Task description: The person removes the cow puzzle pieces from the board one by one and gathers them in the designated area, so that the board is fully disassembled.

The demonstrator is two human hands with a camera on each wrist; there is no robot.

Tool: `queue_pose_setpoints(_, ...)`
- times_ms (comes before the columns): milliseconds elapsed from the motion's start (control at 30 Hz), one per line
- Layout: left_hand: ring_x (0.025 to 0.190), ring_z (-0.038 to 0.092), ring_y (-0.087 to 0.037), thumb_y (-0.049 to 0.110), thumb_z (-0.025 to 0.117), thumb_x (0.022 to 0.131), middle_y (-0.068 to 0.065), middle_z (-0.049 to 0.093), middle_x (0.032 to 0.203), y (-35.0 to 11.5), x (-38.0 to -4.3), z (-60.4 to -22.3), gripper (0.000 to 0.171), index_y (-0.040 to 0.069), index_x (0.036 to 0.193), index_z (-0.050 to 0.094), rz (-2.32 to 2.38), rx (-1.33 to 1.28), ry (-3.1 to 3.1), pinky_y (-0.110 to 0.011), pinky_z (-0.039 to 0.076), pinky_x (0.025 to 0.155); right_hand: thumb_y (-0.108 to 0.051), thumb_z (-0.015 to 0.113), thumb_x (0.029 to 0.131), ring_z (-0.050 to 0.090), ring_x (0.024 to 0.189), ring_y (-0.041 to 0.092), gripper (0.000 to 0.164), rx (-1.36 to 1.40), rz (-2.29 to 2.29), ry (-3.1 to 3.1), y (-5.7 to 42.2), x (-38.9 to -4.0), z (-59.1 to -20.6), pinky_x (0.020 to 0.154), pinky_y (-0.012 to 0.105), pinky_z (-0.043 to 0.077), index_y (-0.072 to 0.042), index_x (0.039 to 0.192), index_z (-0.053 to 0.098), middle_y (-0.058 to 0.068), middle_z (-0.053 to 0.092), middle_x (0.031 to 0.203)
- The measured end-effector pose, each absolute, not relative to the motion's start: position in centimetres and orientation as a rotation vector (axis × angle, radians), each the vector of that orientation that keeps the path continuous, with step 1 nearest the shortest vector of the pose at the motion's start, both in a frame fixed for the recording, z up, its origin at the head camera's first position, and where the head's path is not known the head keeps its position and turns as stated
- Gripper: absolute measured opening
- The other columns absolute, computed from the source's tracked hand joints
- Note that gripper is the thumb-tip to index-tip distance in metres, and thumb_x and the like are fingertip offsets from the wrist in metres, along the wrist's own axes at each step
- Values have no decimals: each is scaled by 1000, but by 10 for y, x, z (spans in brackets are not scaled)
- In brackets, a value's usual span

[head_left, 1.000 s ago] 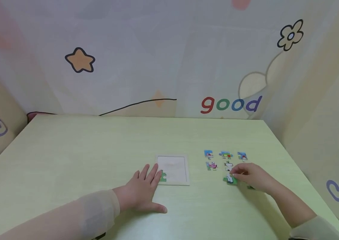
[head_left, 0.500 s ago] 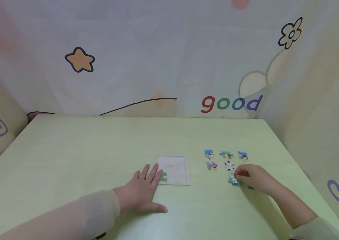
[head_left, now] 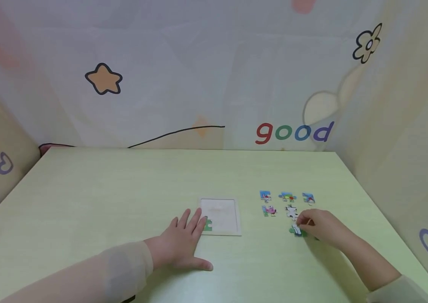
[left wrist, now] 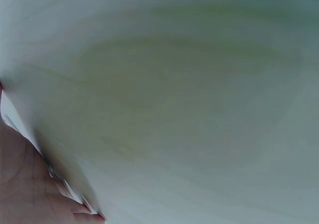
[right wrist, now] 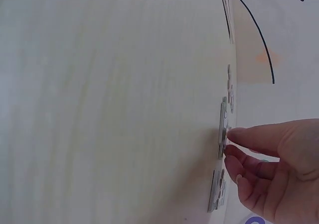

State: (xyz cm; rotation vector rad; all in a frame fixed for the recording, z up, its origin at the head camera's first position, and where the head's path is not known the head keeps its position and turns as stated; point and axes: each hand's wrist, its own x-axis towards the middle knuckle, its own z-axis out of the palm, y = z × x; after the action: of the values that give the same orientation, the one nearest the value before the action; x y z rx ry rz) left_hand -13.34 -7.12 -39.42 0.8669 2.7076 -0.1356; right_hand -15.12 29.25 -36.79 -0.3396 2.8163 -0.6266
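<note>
My left hand (head_left: 185,244) lies with straight, spread fingers, its fingertips on the left edge of a white puzzle frame (head_left: 238,219). Inside that frame, a green puzzle piece (head_left: 208,224) sits at the lower left corner, partly covered by a finger. The thumb and forefinger of my right hand (head_left: 323,227) pinch the edge of a green-and-white puzzle piece (head_left: 296,230), which lies flat or nearly so on the table. In the right wrist view that piece (right wrist: 222,129) shows edge-on. The left wrist view catches only part of the palm (left wrist: 25,184).
Above the right hand lie loose pieces: a white one (head_left: 291,211), a pink one (head_left: 269,211) and a row including a blue corner piece (head_left: 265,195). Another green piece (head_left: 317,238) is mostly hidden under the right hand. Printed cloth (head_left: 168,84) walls the table (head_left: 142,181).
The green-and-white piece has slid slightly right with the right hand's fingers, and then stayed about there. My left hand has kept its place on the frame. The head view has shifted a little.
</note>
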Motion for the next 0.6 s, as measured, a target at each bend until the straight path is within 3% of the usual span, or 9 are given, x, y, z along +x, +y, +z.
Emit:
queue_pose_setpoints(233,139,6,-39,86,31,72,-13,1,156,-69,-134,-394,112,8,150,11,-140,869,2710,-54,21,105,-10,63,87,54,77,17,9,-380,-603,2848,279,-153,-362,63,30,46,-4,94,64,-1,60,85)
queue_pose_setpoints(400,139,7,-39,83,37,74,-14,3,155,-69,-132,-387,110,7,150,13,-127,840,2705,-54,22,105,-12,63,88,54,79,13,9,-528,-722,2781,244,-151,-360,67,29,46,-7,95,65,-4,60,86)
queue_pose_setpoints(600,139,7,-40,85,33,73,-14,3,155,-68,-133,-388,111,7,150,13,-153,857,2697,-54,22,105,-14,63,89,54,80,11,12,-628,-794,2716,192,-159,-366,70,28,46,-9,100,66,-7,60,87)
